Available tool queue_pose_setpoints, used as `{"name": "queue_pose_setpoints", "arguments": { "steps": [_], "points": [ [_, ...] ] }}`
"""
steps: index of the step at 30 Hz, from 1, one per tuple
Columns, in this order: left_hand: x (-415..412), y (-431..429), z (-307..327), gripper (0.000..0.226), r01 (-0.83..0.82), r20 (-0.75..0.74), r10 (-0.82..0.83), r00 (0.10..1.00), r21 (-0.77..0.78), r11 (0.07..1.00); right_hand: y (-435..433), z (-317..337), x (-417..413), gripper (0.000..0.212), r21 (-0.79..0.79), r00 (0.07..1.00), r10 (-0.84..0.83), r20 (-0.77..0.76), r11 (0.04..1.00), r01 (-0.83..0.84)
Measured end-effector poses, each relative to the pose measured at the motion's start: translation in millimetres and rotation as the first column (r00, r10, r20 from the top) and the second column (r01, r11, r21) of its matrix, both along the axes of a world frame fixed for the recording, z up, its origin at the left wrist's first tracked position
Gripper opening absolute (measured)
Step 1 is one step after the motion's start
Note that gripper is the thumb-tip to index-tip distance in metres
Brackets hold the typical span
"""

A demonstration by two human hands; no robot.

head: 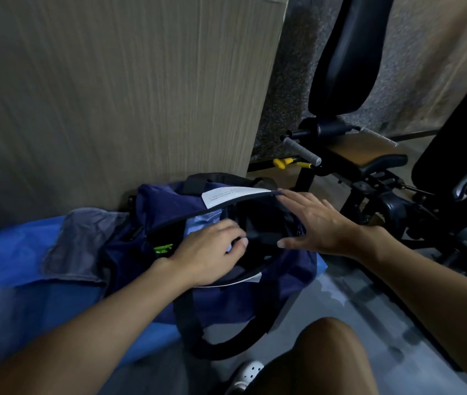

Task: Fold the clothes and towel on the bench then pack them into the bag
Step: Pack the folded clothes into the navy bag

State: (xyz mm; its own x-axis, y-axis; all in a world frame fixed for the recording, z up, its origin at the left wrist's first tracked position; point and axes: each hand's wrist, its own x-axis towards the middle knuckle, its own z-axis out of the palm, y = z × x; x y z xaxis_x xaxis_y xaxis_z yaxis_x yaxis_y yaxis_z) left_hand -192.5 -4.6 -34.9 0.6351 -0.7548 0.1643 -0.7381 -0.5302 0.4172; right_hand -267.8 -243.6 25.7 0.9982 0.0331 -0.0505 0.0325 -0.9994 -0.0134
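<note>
The left hand's (208, 250) fingers (228, 227) curl down inside the open bag (226, 297), grasping a light-blue cloth (205, 220) with the thumb tucked under its edge. The right hand's (322, 223) fingers (289, 196) are released and spread, their tips touching the bag's far rim beside a white label (235, 195). The navy bag sits on the right end of the blue counter (12, 252), with a grey cloth (84, 243) just to its left. A black gym machine (343, 67) stands far right.

We see a navy fabric duffel bag (226, 295) lying with its mouth open, a pale blue cloth (203, 220) tucked inside; a flat grey cloth (81, 243) lies touching its left end.
</note>
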Motion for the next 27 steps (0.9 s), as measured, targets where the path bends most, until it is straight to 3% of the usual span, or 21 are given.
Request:
{"name": "queue_pose_setpoints", "arguments": {
  "steps": [4,8,12,20,25,27],
  "points": [
    [-9,33,21,0.024,-0.114,0.008,0.119,0.993,-0.248,0.962,21,2,-5,0.087,0.007,1.000,0.002,0.002,1.000,-0.002],
    [1,73,42,0.036,-0.185,0.013,0.201,0.979,-0.336,0.923,49,11,1,0.067,0.012,0.998,0.056,0.029,0.998,-0.056],
    [17,119,55,0.035,-0.295,-0.015,0.308,0.951,-0.338,0.894,91,22,21,0.045,0.033,0.983,0.159,0.092,0.986,-0.163],
    [47,213,45,0.055,-0.541,-0.066,0.544,0.836,-0.258,0.800,202,11,86,0.046,0.057,0.942,0.325,0.088,0.942,-0.330],
    [67,273,15,0.049,-0.655,-0.086,0.657,0.749,-0.245,0.715,274,-13,128,0.042,0.082,0.890,0.454,0.050,0.886,-0.457],
    [72,293,0,0.032,-0.714,-0.100,0.713,0.694,-0.224,0.664,299,-26,144,0.042,0.097,0.872,0.488,0.024,0.867,-0.488]
  ]
}}
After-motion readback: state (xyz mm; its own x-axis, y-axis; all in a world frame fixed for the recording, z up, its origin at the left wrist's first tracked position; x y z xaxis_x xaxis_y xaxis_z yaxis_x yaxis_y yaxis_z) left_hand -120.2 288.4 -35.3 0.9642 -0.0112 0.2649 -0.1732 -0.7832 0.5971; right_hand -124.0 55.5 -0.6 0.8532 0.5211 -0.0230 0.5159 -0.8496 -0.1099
